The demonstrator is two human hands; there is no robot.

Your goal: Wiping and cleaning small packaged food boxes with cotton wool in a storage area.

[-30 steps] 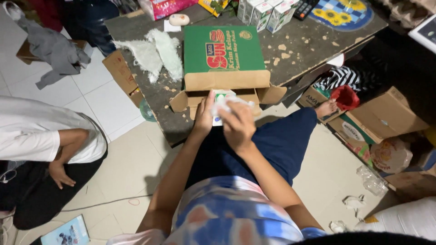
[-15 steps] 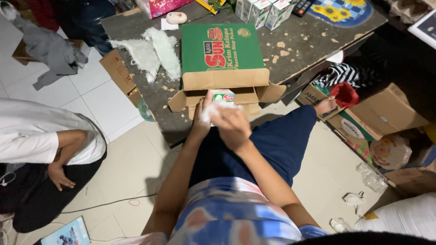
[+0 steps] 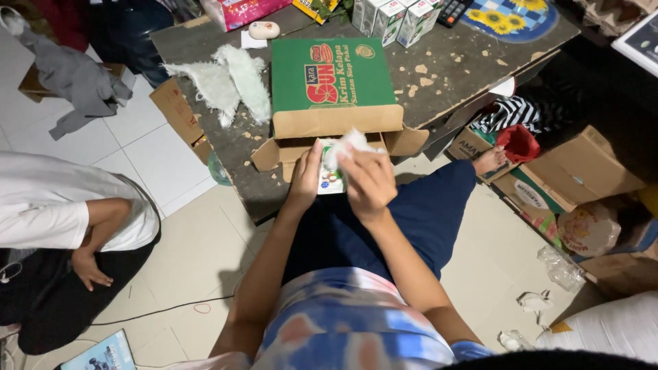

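1. Hands meet just in front of the open green carton [image 3: 322,75]: our left hand [image 3: 305,175] clamps a small pack [image 3: 332,179] from its left side.
2. Our right hand [image 3: 369,179] presses a fluffy white rag [image 3: 349,142] onto the pack's top.
3. Pack mostly hidden beneath fingers; we cannot make out its shape.

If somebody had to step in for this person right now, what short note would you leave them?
Left hand: holds a small carton upright at the front edge of the low table.
Right hand: presses a white cloth against the carton's top.
The green cardboard box lies just behind, its flaps open toward the hands.
More small cartons stand at the table's far edge.
Done: this carton is out and under the cloth.
Left: I cannot tell how many cartons remain inside the box.
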